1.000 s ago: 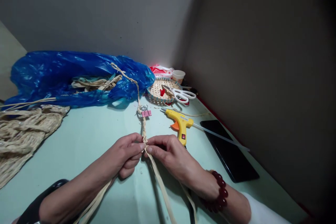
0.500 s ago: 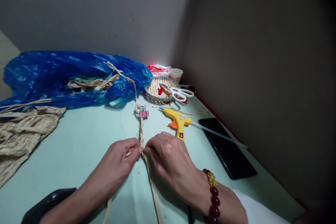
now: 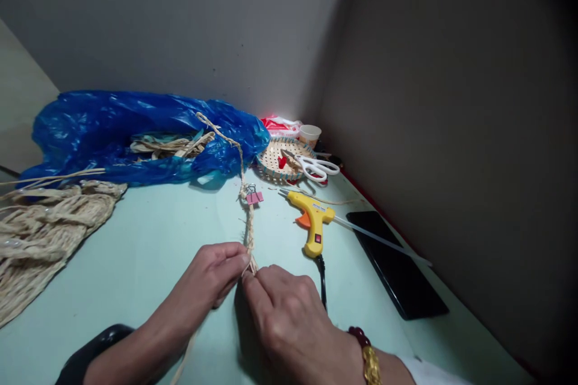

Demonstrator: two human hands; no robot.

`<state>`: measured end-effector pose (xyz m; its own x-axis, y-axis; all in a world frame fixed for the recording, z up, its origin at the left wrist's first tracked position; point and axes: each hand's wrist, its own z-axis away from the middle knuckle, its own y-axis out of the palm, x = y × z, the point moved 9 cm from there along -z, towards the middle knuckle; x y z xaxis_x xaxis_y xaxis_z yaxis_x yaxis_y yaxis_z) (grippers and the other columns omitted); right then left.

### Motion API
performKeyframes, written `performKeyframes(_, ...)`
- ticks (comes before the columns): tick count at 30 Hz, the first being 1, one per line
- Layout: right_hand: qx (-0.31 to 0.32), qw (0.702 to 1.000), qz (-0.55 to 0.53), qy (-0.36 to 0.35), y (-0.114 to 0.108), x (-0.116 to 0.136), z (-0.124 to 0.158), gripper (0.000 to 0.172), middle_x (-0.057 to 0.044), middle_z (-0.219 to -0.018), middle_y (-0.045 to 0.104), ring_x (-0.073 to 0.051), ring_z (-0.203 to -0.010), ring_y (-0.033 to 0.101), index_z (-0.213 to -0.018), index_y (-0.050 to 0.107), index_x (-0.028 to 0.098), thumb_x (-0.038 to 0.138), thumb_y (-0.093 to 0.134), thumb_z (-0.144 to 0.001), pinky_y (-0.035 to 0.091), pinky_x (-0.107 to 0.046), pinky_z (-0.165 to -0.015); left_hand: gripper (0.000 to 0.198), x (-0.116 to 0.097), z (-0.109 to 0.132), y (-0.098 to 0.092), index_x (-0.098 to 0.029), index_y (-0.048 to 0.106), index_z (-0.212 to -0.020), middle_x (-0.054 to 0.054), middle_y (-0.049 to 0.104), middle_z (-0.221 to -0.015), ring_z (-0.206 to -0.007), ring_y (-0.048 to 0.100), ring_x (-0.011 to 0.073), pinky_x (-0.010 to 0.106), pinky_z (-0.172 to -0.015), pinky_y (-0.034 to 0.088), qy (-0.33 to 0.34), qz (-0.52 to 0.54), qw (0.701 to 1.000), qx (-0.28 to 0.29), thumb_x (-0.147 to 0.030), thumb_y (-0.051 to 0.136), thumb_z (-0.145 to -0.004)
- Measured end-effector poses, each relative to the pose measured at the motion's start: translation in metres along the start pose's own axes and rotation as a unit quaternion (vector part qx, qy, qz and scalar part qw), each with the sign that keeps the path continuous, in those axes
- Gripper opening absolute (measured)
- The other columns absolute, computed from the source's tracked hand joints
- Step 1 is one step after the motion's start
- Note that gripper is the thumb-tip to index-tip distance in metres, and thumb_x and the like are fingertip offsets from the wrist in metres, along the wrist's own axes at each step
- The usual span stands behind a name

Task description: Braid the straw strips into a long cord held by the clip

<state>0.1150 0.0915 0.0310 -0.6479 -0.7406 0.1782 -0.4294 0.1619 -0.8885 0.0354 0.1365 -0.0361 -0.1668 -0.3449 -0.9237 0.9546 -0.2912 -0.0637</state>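
Note:
A braided straw cord (image 3: 250, 225) runs toward me over the pale green table, its near end between my fingertips. My left hand (image 3: 217, 274) pinches the braid from the left. Just below and to the right, my right hand (image 3: 284, 307) is closed on the strands at the braid's end, knuckles up. One loose strand (image 3: 185, 358) trails from under my left hand toward the table's front. A pink binder clip (image 3: 254, 197) grips the cord farther up. Beyond it the cord goes on and lies over a blue plastic bag (image 3: 149, 108).
A yellow glue gun (image 3: 316, 216) with a clear glue stick lies right of the braid. Behind it, white-handled scissors (image 3: 318, 168) rest on a woven basket (image 3: 271, 162). A black phone-like slab (image 3: 401, 277) lies at right, a paper cup (image 3: 310, 133) behind, woven straw (image 3: 54, 234) at left.
My right hand has moved down and turned knuckles up, drawing the strands closer to the braid. My left hand keeps its pinch. The view has shifted slightly.

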Motion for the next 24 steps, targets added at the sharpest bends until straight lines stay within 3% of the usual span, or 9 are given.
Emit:
performKeyframes(3, 0.04, 0.999, -0.035, 0.0, 0.003, -0.002, -0.001, 0.016, -0.008, -0.074, 0.064, -0.018, -0.062, 0.054, -0.09, 0.063, 0.01, 0.008, 0.051, -0.079, 0.034, -0.029, -0.051, 0.022, -0.004, 0.003, -0.002, -0.017, 0.052, -0.068, -0.01, 0.034, -0.054, -0.049, 0.024, 0.0071, 0.02, -0.045, 0.019, 0.013, 0.004, 1.0, -0.001, -0.034, 0.057, -0.081)
performKeyframes(5, 0.05, 0.992, -0.107, 0.046, -0.001, -0.013, -0.004, 0.016, -0.005, -0.072, 0.064, -0.016, -0.062, 0.055, -0.083, 0.064, 0.013, 0.017, 0.048, -0.088, 0.038, -0.028, -0.056, 0.022, -0.006, 0.005, -0.003, -0.016, 0.054, -0.069, -0.008, 0.041, -0.058, -0.054, 0.032, 0.0077, 0.019, -0.049, 0.026, 0.017, 0.006, 1.0, -0.001, -0.034, 0.058, -0.08)
performKeyframes(7, 0.02, 0.979, -0.169, 0.116, -0.01, -0.03, -0.006, 0.021, -0.004, -0.076, 0.065, -0.015, -0.067, 0.058, -0.084, 0.064, 0.015, 0.023, 0.046, -0.093, 0.041, -0.027, -0.063, 0.019, -0.008, 0.006, -0.005, -0.016, 0.055, -0.071, -0.007, 0.047, -0.063, -0.06, 0.038, 0.0089, 0.019, -0.055, 0.031, 0.024, 0.004, 1.0, -0.002, -0.033, 0.058, -0.081)
performKeyframes(10, 0.009, 0.949, -0.25, 0.192, -0.011, -0.049, -0.007, 0.016, -0.005, -0.088, 0.066, -0.016, -0.078, 0.06, -0.099, 0.062, 0.017, 0.026, 0.051, -0.092, 0.043, -0.026, -0.07, 0.017, -0.013, 0.006, -0.004, -0.018, 0.055, -0.073, -0.006, 0.051, -0.067, -0.063, 0.043, 0.01, 0.02, -0.061, 0.035, 0.039, -0.006, 0.999, 0.0, -0.032, 0.056, -0.083)
performKeyframes(15, 0.107, 0.881, -0.417, 0.194, 0.016, -0.045, -0.01, 0.019, 0.0, -0.073, 0.065, -0.011, -0.068, 0.06, -0.09, 0.057, 0.017, 0.018, 0.04, -0.097, 0.042, -0.02, -0.065, 0.027, -0.023, 0.007, 0.002, -0.019, 0.053, -0.071, -0.001, 0.058, -0.071, -0.07, 0.052, 0.0161, 0.027, -0.069, 0.039, 0.072, -0.084, 0.994, 0.009, -0.035, 0.042, -0.089)
performKeyframes(19, 0.105, 0.902, -0.369, 0.198, 0.017, -0.05, -0.011, 0.022, 0.002, -0.069, 0.06, -0.01, -0.063, 0.053, -0.08, 0.056, 0.017, 0.016, 0.04, -0.095, 0.039, -0.021, -0.063, 0.028, -0.025, 0.008, -0.003, -0.021, 0.05, -0.069, -0.002, 0.056, -0.071, -0.071, 0.051, 0.017, 0.028, -0.069, 0.037, 0.094, -0.203, 0.974, -0.032, -0.035, 0.038, -0.09)
performKeyframes(24, 0.103, 0.909, -0.344, 0.212, 0.02, -0.055, -0.012, 0.022, 0.0, -0.072, 0.062, -0.011, -0.066, 0.051, -0.082, 0.059, 0.017, 0.019, 0.042, -0.095, 0.036, -0.022, -0.063, 0.026, -0.02, 0.007, -0.006, -0.022, 0.047, -0.069, -0.003, 0.052, -0.069, -0.068, 0.048, 0.0168, 0.027, -0.064, 0.037, 0.081, -0.231, 0.968, -0.048, -0.037, 0.039, -0.088)
